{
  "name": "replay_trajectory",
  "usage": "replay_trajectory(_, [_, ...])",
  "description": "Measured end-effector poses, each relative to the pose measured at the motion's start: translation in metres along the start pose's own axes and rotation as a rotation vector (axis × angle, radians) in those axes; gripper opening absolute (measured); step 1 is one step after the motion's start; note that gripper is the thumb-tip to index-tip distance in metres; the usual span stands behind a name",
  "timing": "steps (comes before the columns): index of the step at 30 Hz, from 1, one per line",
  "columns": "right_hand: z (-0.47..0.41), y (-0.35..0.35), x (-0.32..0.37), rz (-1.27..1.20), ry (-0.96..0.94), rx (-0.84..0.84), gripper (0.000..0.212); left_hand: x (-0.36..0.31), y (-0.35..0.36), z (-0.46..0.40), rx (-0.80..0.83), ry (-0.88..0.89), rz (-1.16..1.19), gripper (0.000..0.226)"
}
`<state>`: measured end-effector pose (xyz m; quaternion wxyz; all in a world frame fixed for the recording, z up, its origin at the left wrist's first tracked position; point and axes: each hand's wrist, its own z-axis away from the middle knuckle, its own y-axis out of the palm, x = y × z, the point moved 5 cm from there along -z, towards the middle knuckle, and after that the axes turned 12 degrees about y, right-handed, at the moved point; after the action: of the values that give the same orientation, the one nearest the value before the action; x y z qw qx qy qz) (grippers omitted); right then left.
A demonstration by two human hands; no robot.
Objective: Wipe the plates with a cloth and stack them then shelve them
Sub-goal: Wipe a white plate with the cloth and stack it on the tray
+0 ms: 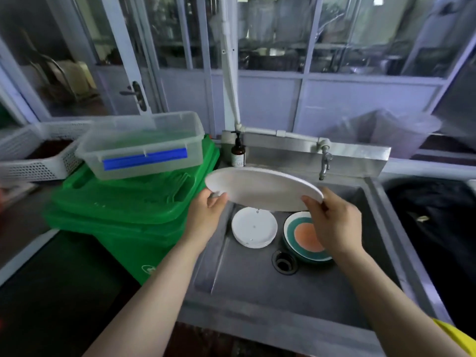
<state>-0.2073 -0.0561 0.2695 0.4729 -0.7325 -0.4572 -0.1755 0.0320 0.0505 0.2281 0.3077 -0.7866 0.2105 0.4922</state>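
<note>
Head view. My right hand (332,225) covers part of the striped plate (306,240) lying in the sink (257,292), so its right edge is hidden; it looks like it sits on a darker dish, hard to tell. Behind the glass panes, only blurry shapes. Black mass at far right, cannot identify. Yellow sleeve scrap cut off at bottom right corner.

I hold a big white plate (262,189) tilted over the sink, both hands on it: left hand (208,215) fingers clamped on the left rim, thumb on top; right hand fingers clamped on the right rim. A water drop hangs under it.

In the sink: a small stack of white plates (253,228) beside the striped plate, drain (284,262) just in front of them. Tap (325,163) above, brown pump bottle (238,152) on the back ledge.

Left: clear plastic box (141,145) with blue clip, contents unclear, on a green bin lid (134,199). White perforated basket (36,153) further left, something dark inside.
</note>
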Motion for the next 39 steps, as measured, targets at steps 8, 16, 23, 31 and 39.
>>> replay_trajectory(8, [-0.008, -0.028, -0.039, -0.098, 0.085, 0.027, 0.026, -0.007, 0.039, 0.009, 0.038, 0.037, 0.063, 0.01])
replay_trajectory(16, [-0.031, -0.06, -0.105, -0.262, 0.196, 0.091, 0.042, -0.019, 0.107, 0.022, 0.024, 0.053, 0.033, 0.027])
replay_trajectory(23, [-0.044, -0.083, -0.193, -0.31, 0.352, 0.149, 0.03, -0.022, 0.18, 0.049, 0.112, -0.033, 0.019, 0.008])
replay_trajectory(31, [-0.024, -0.066, -0.258, -0.617, 0.876, 0.448, 0.026, -0.022, 0.231, 0.092, 0.106, -0.377, 0.405, 0.033])
replay_trajectory(39, [0.006, -0.076, -0.283, -0.638, 1.035, 0.578, 0.022, -0.011, 0.248, 0.137, 0.289, -0.71, 0.766, 0.04])
